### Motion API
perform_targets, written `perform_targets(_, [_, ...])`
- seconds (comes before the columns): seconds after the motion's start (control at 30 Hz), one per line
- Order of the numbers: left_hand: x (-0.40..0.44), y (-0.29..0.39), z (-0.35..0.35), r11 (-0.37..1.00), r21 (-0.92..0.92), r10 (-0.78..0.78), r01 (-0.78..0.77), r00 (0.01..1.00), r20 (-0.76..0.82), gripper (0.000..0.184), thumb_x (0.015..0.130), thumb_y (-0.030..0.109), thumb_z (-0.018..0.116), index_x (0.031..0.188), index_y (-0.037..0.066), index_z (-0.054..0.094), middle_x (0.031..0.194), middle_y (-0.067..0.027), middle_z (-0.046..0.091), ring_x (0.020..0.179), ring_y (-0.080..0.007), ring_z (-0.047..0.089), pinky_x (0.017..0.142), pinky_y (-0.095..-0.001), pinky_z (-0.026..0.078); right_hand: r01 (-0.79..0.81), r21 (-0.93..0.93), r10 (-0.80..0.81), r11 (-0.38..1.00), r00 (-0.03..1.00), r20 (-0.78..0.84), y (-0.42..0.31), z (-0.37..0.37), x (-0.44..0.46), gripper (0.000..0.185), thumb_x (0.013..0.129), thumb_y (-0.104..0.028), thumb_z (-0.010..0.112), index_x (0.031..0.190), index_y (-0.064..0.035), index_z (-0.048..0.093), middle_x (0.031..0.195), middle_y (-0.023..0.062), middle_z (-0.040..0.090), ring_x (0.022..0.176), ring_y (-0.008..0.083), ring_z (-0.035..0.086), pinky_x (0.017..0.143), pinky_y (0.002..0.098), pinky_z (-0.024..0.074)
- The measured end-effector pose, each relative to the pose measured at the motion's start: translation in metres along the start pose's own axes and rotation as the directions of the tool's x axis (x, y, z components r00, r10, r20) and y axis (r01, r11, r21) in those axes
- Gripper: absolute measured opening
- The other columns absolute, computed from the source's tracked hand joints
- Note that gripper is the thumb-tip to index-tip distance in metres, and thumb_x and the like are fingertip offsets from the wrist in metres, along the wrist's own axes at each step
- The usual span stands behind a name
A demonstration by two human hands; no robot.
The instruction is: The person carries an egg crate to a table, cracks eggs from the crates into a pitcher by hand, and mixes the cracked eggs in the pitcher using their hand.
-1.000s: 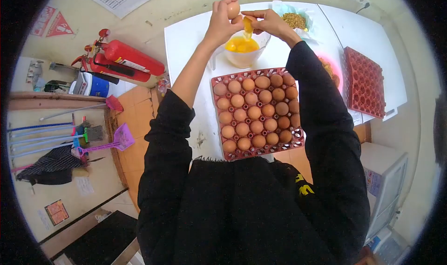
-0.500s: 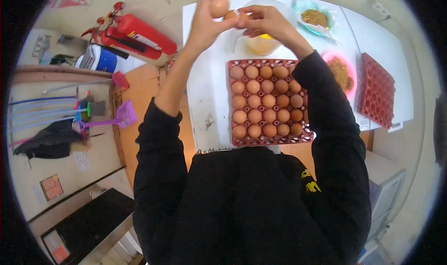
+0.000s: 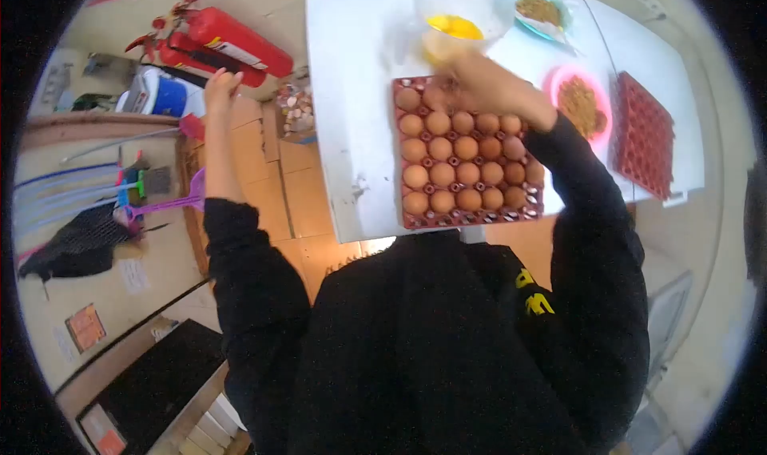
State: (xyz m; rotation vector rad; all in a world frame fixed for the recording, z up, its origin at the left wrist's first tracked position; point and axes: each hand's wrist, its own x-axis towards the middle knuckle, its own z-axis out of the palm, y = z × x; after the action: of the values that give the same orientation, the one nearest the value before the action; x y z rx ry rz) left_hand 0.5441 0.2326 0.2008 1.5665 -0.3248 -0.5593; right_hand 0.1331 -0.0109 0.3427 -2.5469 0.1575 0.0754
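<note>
My right hand [image 3: 479,83], smeared by motion, is over the far rows of the egg tray; whether it holds an egg cannot be made out. Brown eggs [image 3: 466,148] fill much of the dark red egg tray [image 3: 471,222] at the table's near edge. Just beyond that hand stands a clear bowl [image 3: 497,11] with yellow yolks [image 3: 455,27] in it. My left hand [image 3: 222,87] is off the table's left side, near the fire extinguishers. Its fingers look curled together, and anything inside them is hidden.
A box of eggshells [image 3: 296,110] sits on the floor left of the white table [image 3: 351,79]. Red fire extinguishers [image 3: 240,43] stand against the wall. To the right are a teal bowl [image 3: 563,15], a pink bowl [image 3: 603,107] with brown crumbs, and another egg tray [image 3: 645,135].
My hands, together above the table's far side with an egg and shell pieces, have parted. The left swung far left off the table; the right came back over the egg tray.
</note>
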Motion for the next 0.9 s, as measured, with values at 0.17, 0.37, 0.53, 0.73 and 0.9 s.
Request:
perform_targets(0.17, [-0.034, 0.039, 0.045, 0.984, -0.136, -0.102, 0.112, 0.992, 0.08, 0.054, 0.071, 0.004, 0.066, 0.117, 0.002, 0.039, 0.086, -0.0051, 0.056, 0.072, -0.014, 0.056, 0.069, -0.0275, 0.047, -0.425, -0.149, 0.447, 0.893, 0.798, 0.405, -0.004, 0.07, -0.125, 0.017, 0.062, -0.009, 0.058, 0.077, -0.0013, 0.057, 0.085, 0.015, 0.053, 0.078, 0.0285, 0.053, 0.063, 0.0382, 0.0434])
perform_targets(0.37, [-0.053, 0.061, 0.134, 0.888, -0.394, -0.057, 0.236, 0.908, 0.415, 0.042, 0.078, 0.004, 0.056, 0.117, 0.003, 0.039, 0.1, -0.014, 0.051, 0.095, -0.0263, 0.052, 0.087, -0.0404, 0.042, -0.19, -0.229, 0.165, 0.955, 0.978, -0.124, 0.001, 0.135, -0.175, 0.022, 0.064, -0.006, 0.054, 0.084, -0.0045, 0.047, 0.086, 0.0113, 0.045, 0.084, 0.0256, 0.05, 0.063, 0.0375, 0.0429])
perform_targets(0.53, [-0.097, 0.092, 0.218, 0.748, -0.461, -0.077, 0.477, 0.753, 0.653, 0.038, 0.081, 0.013, 0.055, 0.115, 0.004, 0.04, 0.106, -0.0196, 0.045, 0.1, -0.0335, 0.047, 0.09, -0.0445, 0.039, -0.409, 0.445, 0.537, 0.797, 0.817, -0.21, 0.008, 0.089, -0.165, 0.028, 0.066, -0.008, 0.061, 0.09, 0.0004, 0.05, 0.087, 0.0061, 0.057, 0.083, 0.0139, 0.055, 0.071, 0.0268, 0.044])
perform_targets(0.73, [-0.125, 0.115, 0.315, 0.641, -0.427, -0.095, 0.638, 0.617, 0.781, 0.046, 0.083, 0.035, 0.05, 0.114, 0.002, 0.037, 0.109, -0.0217, 0.042, 0.1, -0.0349, 0.045, 0.088, -0.0458, 0.038, 0.184, 0.258, 0.179, 0.949, 0.36, -0.916, 0.048, -0.029, -0.063, 0.039, 0.075, -0.026, 0.064, 0.098, 0.0025, 0.049, 0.09, 0.012, 0.059, 0.078, 0.0186, 0.06, 0.066, 0.0263, 0.0494])
perform_targets(0.9, [-0.112, 0.11, 0.359, 0.644, -0.456, -0.003, 0.615, 0.598, 0.802, 0.064, 0.086, 0.047, 0.037, 0.123, -0.004, 0.028, 0.117, -0.0218, 0.039, 0.107, -0.0372, 0.039, 0.095, -0.0464, 0.029, -0.006, -0.088, -0.077, 0.996, 0.413, -0.907, 0.053, -0.023, 0.013, 0.04, 0.072, -0.013, 0.068, 0.101, 0.0048, 0.048, 0.09, 0.0129, 0.058, 0.077, 0.0167, 0.06, 0.067, 0.0253, 0.0497])
